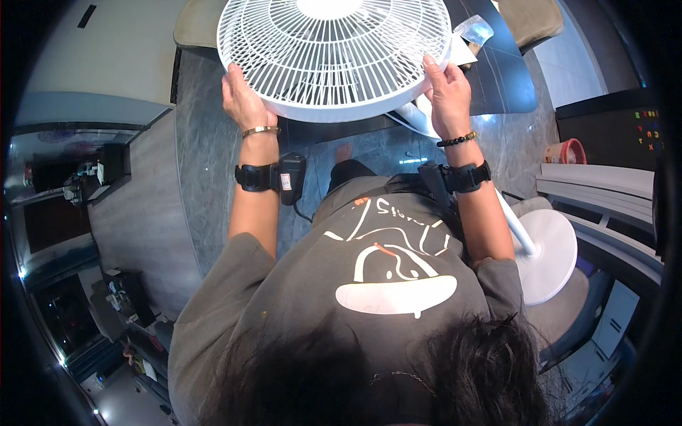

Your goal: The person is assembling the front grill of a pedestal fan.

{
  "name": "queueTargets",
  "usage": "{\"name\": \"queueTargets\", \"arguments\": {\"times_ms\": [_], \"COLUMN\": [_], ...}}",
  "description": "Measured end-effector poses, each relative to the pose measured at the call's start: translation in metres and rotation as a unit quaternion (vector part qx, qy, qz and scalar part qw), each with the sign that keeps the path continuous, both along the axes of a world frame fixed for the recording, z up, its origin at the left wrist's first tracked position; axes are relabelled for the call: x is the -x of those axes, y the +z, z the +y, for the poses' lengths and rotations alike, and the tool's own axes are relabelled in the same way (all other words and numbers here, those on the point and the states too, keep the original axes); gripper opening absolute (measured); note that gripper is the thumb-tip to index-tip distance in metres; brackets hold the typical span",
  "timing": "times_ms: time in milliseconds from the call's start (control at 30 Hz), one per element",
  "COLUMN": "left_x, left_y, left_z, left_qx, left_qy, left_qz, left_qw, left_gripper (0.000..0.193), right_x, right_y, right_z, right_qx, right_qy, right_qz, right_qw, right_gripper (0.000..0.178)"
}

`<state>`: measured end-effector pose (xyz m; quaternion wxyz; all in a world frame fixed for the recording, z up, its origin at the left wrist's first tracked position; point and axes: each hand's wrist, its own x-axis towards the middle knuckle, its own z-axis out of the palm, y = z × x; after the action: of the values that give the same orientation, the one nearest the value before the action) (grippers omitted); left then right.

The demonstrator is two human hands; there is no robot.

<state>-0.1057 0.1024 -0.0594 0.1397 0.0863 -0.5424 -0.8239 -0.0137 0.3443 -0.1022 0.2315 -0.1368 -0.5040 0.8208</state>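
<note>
A round white fan grille (334, 89) with fine radial bars is held up in front of me, its far part cut off by the top edge of the picture. My left hand (245, 101) grips its rim at the near left, thumb on top. At the near right, my right hand (450, 96) is closed on the same rim, thumb on the upper side. Fingers under the rim are partly hidden. Below the right hand, a white curved part (418, 117) shows, mostly covered. Beside my right arm stands a white fan base (554, 259), a round disc with a pole.
Beyond the grille is a dark table (510, 85) with a clear plastic bag (474, 30) on it. Beige chairs stand at the far left (195, 25) and far right (529, 21). A red-and-white bucket (570, 151) sits near a shelf at the right.
</note>
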Motion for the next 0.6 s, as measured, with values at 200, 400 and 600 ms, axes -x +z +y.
{"name": "queueTargets", "arguments": {"times_ms": [200, 400, 600], "left_x": [0.0056, 0.0082, 0.0098], "left_y": [-0.0057, -0.003, -0.0067], "left_z": [-0.0038, -0.0053, -0.0071], "left_qx": [-0.002, -0.001, -0.001], "left_qy": [0.004, 0.007, 0.012], "left_qz": [0.022, 0.024, 0.027], "left_qw": [1.0, 1.0, 1.0], "left_gripper": [0.039, 0.037, 0.037], "right_x": [0.0023, 0.0074, 0.0058], "right_y": [0.0009, -0.002, -0.0016], "right_z": [-0.0034, -0.0063, -0.006], "right_qx": [-0.027, -0.028, -0.045], "right_qy": [-0.012, -0.02, -0.018], "right_qz": [-0.023, -0.01, -0.021], "right_qw": [0.999, 0.999, 0.999], "right_gripper": [0.039, 0.04, 0.036]}}
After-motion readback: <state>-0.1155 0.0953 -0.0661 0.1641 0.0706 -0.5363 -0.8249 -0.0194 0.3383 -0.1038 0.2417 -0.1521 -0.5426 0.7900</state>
